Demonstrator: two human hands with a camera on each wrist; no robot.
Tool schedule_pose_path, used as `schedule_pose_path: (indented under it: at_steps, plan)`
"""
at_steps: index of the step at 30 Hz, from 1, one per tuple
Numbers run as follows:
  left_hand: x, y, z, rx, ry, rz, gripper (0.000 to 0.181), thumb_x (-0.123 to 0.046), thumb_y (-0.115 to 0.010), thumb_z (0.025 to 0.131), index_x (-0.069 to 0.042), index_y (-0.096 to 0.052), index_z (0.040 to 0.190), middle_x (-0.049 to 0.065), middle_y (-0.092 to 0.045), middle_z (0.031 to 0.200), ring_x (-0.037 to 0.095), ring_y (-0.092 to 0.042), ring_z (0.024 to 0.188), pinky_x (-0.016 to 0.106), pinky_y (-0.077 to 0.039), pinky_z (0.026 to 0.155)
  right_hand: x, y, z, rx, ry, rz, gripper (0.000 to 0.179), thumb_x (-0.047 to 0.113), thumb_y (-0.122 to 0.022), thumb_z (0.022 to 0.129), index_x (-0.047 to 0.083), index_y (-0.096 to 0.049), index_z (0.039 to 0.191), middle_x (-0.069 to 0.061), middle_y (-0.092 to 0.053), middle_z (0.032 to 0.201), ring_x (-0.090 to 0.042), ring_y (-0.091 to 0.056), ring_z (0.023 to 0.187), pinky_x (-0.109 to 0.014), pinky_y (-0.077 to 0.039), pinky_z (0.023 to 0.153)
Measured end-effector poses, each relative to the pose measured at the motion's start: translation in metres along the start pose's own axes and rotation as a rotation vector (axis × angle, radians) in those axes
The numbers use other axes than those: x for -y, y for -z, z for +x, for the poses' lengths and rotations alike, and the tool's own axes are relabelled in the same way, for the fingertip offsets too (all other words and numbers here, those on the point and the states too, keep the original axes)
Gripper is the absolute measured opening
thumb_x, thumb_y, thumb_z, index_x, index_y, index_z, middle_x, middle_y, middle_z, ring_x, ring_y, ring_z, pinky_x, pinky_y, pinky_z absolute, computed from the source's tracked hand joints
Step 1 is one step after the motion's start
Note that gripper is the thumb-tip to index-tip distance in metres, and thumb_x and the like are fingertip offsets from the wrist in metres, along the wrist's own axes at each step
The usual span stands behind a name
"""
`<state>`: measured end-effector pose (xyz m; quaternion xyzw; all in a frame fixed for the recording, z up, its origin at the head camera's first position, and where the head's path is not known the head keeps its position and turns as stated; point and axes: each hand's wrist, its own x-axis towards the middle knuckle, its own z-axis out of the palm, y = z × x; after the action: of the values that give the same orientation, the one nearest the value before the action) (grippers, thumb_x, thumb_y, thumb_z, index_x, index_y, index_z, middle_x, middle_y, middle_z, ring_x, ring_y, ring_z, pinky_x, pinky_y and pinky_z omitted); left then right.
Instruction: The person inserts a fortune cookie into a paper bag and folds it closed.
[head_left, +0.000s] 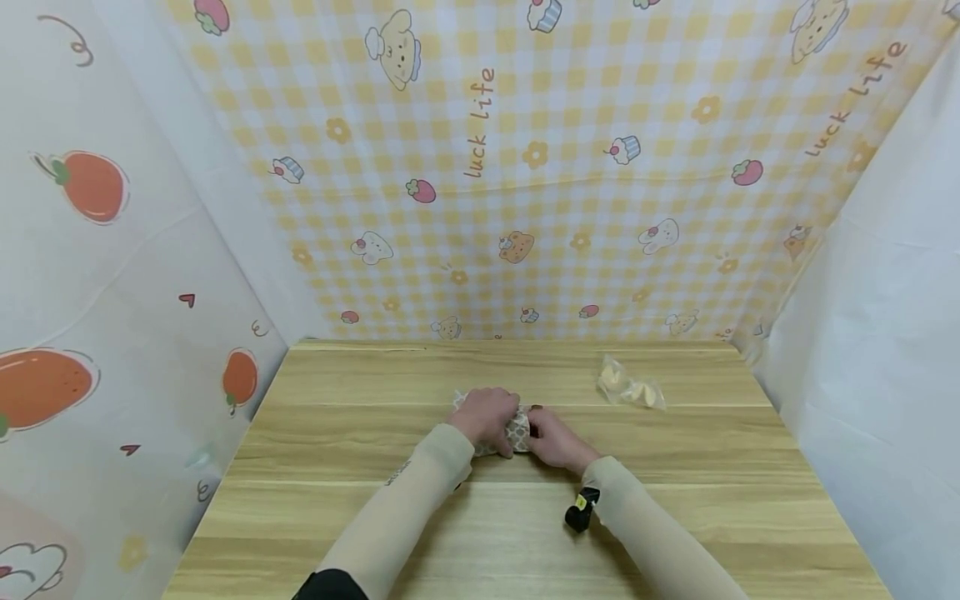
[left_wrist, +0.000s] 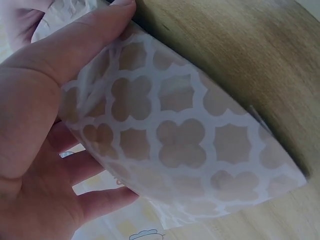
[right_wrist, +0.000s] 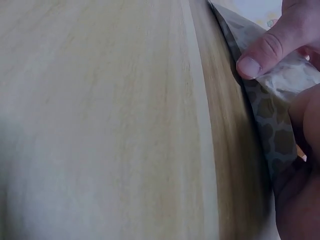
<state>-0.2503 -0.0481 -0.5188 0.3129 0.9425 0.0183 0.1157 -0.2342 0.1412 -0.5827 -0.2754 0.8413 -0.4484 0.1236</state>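
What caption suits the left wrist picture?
A left hand grips a patterned packet at a wooden table.

The head view is bright and evenly lit, with soft shadows by the sleeves. Both wrist views are dimmer; the bag shades the table at two o'clock in the left, four in the right.

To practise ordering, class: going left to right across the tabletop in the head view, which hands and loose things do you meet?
Left hand → right hand → clear-wrapped pale pieces. The patterned packet is left out because the left hand overlaps it.
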Motion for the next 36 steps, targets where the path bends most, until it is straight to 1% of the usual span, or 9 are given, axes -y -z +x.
schedule_pose_path:
  at_steps: [3,6,11,15,21,24,27,31,36]
  plan:
    - [0.001,-0.001,0.0,-0.005,-0.01,0.003,0.056,-0.043,-0.099,0.068,-0.017,-0.061,0.1,-0.004,-0.066,0.095,0.013,-0.062,0.084,0.033,-0.056,0.077,0.001,0.0,0.0,0.034,0.001,0.003,0.017,-0.009,-0.061,0.092,0.004,-0.07,0.099,0.0,-0.068,0.095,-0.008,-0.059,0.084,-0.025,-0.051,0.077]
    - [0.001,-0.001,0.0,-0.005,-0.012,0.007,0.057,-0.044,-0.099,0.068,-0.017,-0.061,0.101,-0.004,-0.066,0.096,0.014,-0.063,0.085,0.034,-0.056,0.077,0.003,0.002,0.001,0.059,-0.001,0.01,0.015,-0.006,-0.06,0.095,0.004,-0.071,0.1,0.0,-0.069,0.097,-0.007,-0.059,0.086,-0.025,-0.051,0.08]
    - [0.001,0.001,-0.001,0.003,-0.011,-0.006,0.058,-0.045,-0.099,0.068,-0.017,-0.06,0.1,-0.004,-0.065,0.095,0.012,-0.061,0.083,0.033,-0.055,0.075,0.005,0.004,0.002,0.097,-0.001,0.047,0.012,-0.002,-0.058,0.1,0.002,-0.07,0.1,-0.003,-0.069,0.098,-0.008,-0.058,0.086,-0.025,-0.05,0.081]
    - [0.001,0.005,-0.003,0.009,-0.015,-0.031,0.056,-0.044,-0.099,0.069,-0.017,-0.059,0.098,-0.005,-0.064,0.094,0.011,-0.059,0.081,0.031,-0.054,0.074,0.005,0.005,0.003,0.107,-0.015,0.06,0.013,-0.003,-0.057,0.1,0.002,-0.069,0.103,-0.004,-0.069,0.101,-0.008,-0.058,0.088,-0.025,-0.05,0.082]
    - [0.001,0.005,-0.003,0.018,-0.021,-0.03,0.055,-0.042,-0.098,0.071,-0.016,-0.061,0.101,-0.004,-0.065,0.096,0.012,-0.06,0.083,0.032,-0.055,0.076,0.004,0.005,0.002,0.084,-0.013,0.04,0.017,-0.004,-0.058,0.098,0.003,-0.072,0.106,-0.003,-0.071,0.104,-0.009,-0.06,0.093,-0.026,-0.051,0.087]
    - [0.001,0.004,-0.002,0.023,-0.024,-0.018,0.055,-0.043,-0.097,0.072,-0.016,-0.061,0.104,-0.003,-0.067,0.098,0.013,-0.061,0.085,0.033,-0.056,0.078,0.003,0.005,0.001,0.055,0.0,0.034,0.019,-0.006,-0.059,0.096,0.004,-0.073,0.104,-0.003,-0.071,0.102,-0.01,-0.06,0.091,-0.026,-0.051,0.084]
    - [0.0,0.003,-0.002,0.025,-0.024,-0.013,0.055,-0.044,-0.096,0.074,-0.016,-0.062,0.106,-0.002,-0.068,0.101,0.014,-0.063,0.087,0.035,-0.056,0.08,0.002,0.006,0.0,0.026,-0.014,0.024,0.021,-0.008,-0.059,0.095,0.006,-0.074,0.101,-0.001,-0.069,0.097,-0.009,-0.059,0.087,-0.026,-0.051,0.08]
    - [0.0,0.002,-0.003,0.03,-0.016,-0.021,0.057,-0.044,-0.096,0.073,-0.016,-0.062,0.109,-0.002,-0.068,0.103,0.014,-0.063,0.089,0.035,-0.056,0.083,0.003,0.01,-0.004,0.003,-0.031,0.006,0.02,-0.006,-0.061,0.097,0.008,-0.075,0.101,0.0,-0.069,0.098,-0.011,-0.06,0.09,-0.028,-0.051,0.083]
    - [0.001,0.003,-0.006,0.039,-0.001,-0.038,0.059,-0.044,-0.096,0.074,-0.015,-0.062,0.113,-0.002,-0.068,0.106,0.014,-0.063,0.09,0.033,-0.056,0.084,0.006,0.014,-0.011,-0.025,-0.044,0.033,0.025,-0.003,-0.064,0.1,0.003,-0.074,0.123,-0.011,-0.074,0.119,-0.025,-0.068,0.11,-0.04,-0.055,0.098]
